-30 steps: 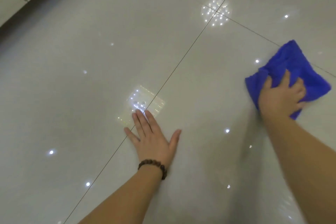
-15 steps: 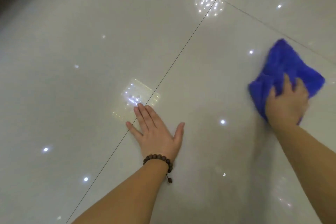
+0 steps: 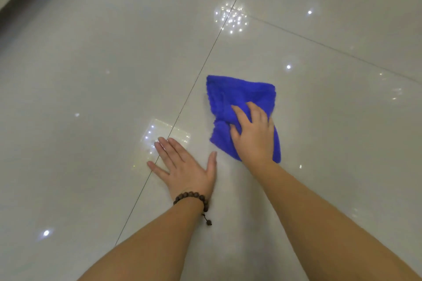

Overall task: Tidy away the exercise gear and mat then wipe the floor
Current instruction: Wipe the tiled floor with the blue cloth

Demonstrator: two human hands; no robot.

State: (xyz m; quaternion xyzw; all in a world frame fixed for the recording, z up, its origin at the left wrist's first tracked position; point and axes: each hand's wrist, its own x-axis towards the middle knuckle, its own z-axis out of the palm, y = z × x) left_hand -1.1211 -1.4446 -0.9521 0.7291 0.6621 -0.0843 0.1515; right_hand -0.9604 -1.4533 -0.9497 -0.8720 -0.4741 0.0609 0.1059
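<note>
Fingers of right hand (image 3: pixel 253 134) bunching blue cloth (image 3: pixel 239 98); left hand (image 3: pixel 185 166) fingers spread flat on floor (image 3: pixel 91 75).

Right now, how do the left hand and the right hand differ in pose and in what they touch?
The left hand lies flat with fingers straight on the bare floor; the right hand has fingers bent, bunching the blue cloth. The left hand crosses a tile seam; the right hand is wholly on the cloth. The left wrist wears a bead bracelet; the right is bare. Both press downward.
</note>
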